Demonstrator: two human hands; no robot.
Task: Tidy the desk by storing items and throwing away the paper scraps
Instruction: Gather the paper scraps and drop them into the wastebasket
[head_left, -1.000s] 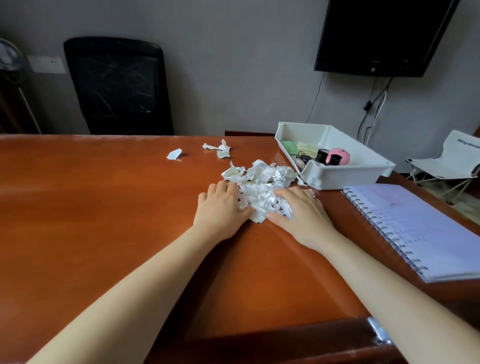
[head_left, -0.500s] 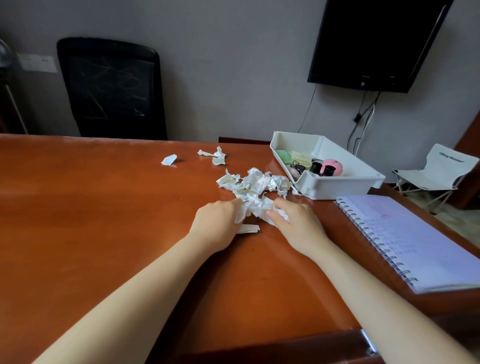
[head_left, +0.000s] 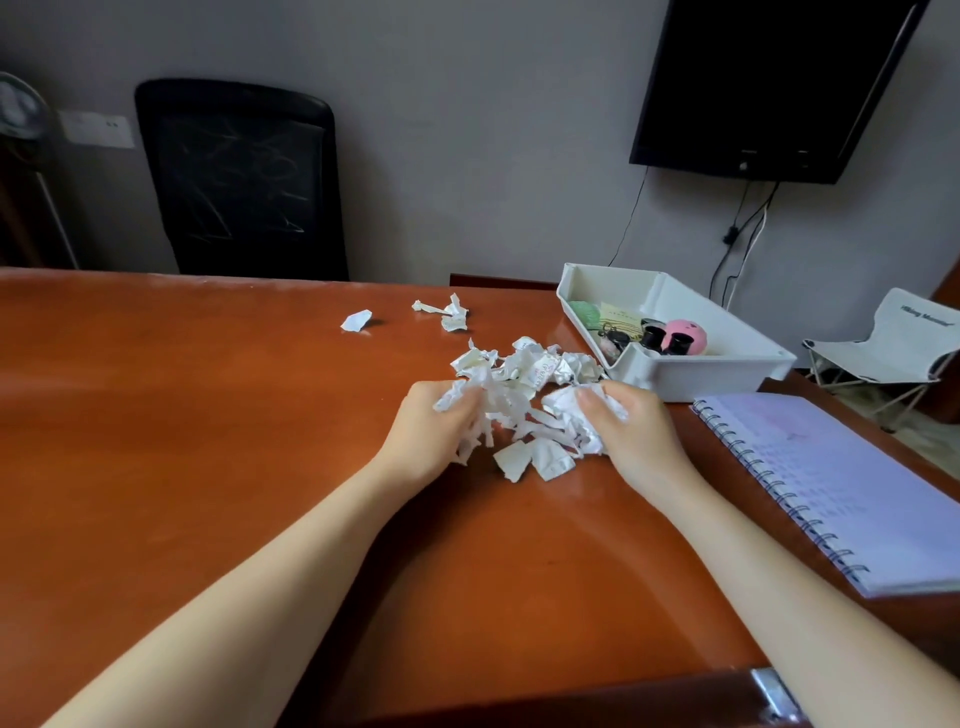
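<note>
Here we count one heap of paper scraps (head_left: 524, 382) on the desk (head_left: 182, 441), toward its right edge, and two strays nearer the far edge: a small scrap (head_left: 356, 320) and a twisted scrap (head_left: 448, 313). One white tray (head_left: 701, 376) stands by the far right corner, just beside the heap, and one spiral notebook (head_left: 831, 478) lies along the right edge. Of our two hands, the left hand (head_left: 431, 431) curls its fingers round a bunch from the heap, and the right hand (head_left: 631, 434) clutches another.
</note>
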